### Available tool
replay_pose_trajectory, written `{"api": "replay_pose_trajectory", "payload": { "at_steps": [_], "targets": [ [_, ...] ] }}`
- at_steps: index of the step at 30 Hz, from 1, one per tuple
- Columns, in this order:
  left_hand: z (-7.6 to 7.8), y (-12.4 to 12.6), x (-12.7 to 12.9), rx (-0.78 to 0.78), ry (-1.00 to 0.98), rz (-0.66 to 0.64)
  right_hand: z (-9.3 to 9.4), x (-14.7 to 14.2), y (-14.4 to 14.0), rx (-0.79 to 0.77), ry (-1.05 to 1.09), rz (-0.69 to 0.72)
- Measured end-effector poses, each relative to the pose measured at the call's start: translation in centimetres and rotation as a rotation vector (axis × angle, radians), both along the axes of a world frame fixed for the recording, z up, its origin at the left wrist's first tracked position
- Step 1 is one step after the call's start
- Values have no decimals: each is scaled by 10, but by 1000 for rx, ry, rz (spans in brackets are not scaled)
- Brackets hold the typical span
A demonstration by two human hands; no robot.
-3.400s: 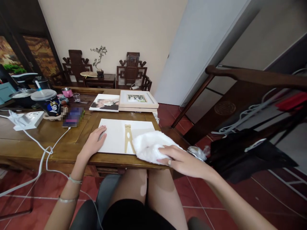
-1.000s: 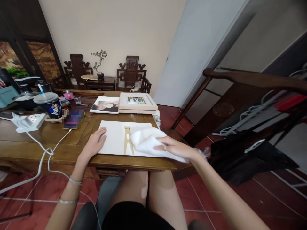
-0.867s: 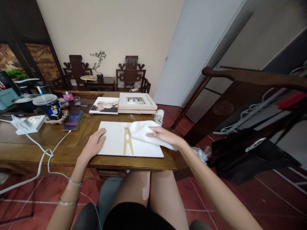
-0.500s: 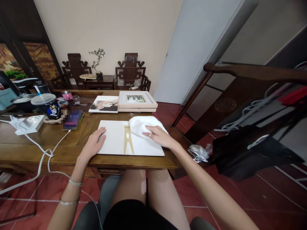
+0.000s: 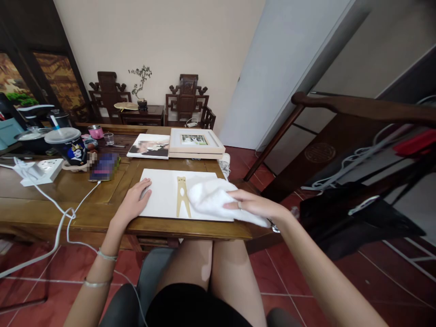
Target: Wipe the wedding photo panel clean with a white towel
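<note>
A thin white board [image 5: 160, 193] lies flat near the table's front edge. On it is a tan, bear-shaped flat figure [image 5: 182, 196] with long legs and a hole in its body. My left hand [image 5: 136, 200] rests on the board's left edge, thumb and fingers apart. My right hand [image 5: 252, 204] grips a white fluffy cloth [image 5: 213, 195]. The cloth covers the board's right part and hangs past its right edge, close to the bear's side.
Behind the board lie stacked picture frames [image 5: 197, 144] and a flat photo print [image 5: 150, 145]. To the left are a phone [image 5: 104, 167] on a cable, a lidded cup [image 5: 73, 147] and a power strip [image 5: 42, 171]. A wooden chair [image 5: 320, 154] stands at the right.
My right hand has drawn the cloth rightward and toward me, from the board's upper right to its lower right edge. The left hand stays put. Something white shows beside the picture frames.
</note>
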State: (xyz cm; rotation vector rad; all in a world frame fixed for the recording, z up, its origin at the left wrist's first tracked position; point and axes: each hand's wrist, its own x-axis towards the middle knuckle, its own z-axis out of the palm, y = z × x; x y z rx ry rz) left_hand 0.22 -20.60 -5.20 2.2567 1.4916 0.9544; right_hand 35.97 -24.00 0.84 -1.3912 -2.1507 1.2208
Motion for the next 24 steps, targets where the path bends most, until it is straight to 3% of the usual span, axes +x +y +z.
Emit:
{"api": "replay_pose_trajectory", "payload": {
  "at_steps": [7, 11, 16, 21, 24],
  "targets": [
    [-2, 2, -3, 12, 8, -10, -22, -22, 73, 151, 220, -133],
    [-4, 3, -4, 17, 19, -5, -24, -35, 81, 341, 150, -161],
    [-3, 2, -3, 16, 23, -4, -14, -33, 36, 402, -57, 6],
    [0, 1, -2, 9, 15, -2, 8, -15, -27, 214, -132, 122],
    [0, 0, -1, 6, 11, -4, 17, -5, -42, 176, -165, 129]
  ]
}}
